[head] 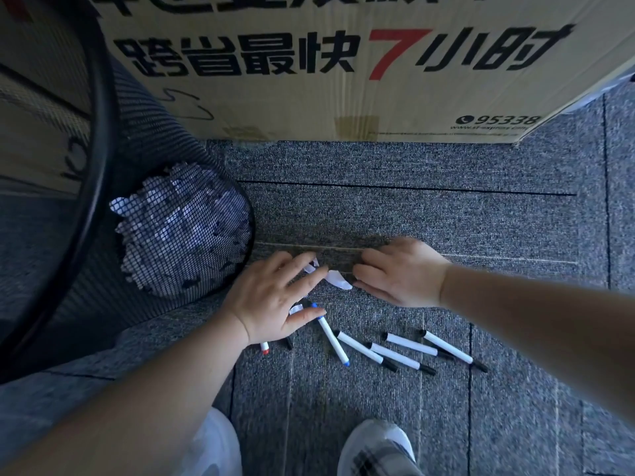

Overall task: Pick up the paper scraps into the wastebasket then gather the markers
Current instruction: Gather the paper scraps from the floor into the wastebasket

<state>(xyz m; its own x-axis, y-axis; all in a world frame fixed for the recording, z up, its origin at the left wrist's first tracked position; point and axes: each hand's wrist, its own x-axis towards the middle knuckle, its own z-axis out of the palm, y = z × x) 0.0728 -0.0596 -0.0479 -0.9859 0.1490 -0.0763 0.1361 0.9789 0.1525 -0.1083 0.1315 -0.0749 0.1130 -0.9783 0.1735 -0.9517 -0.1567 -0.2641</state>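
Two bare hands work low over a grey carpet beside a black mesh wastebasket, which already holds a heap of white paper scraps visible through its wall. The left hand lies spread, fingers straight, over more white scraps on the floor, its fingertips touching one of them. The right hand rests just beside those scraps with fingers curled under; whether it grips any paper cannot be told, since its fingertips are hidden. Nearer the person, white markers lie scattered on the carpet, most with black caps, one blue-capped, one red-tipped poking out beneath the left wrist. A printed cardboard box stands behind.
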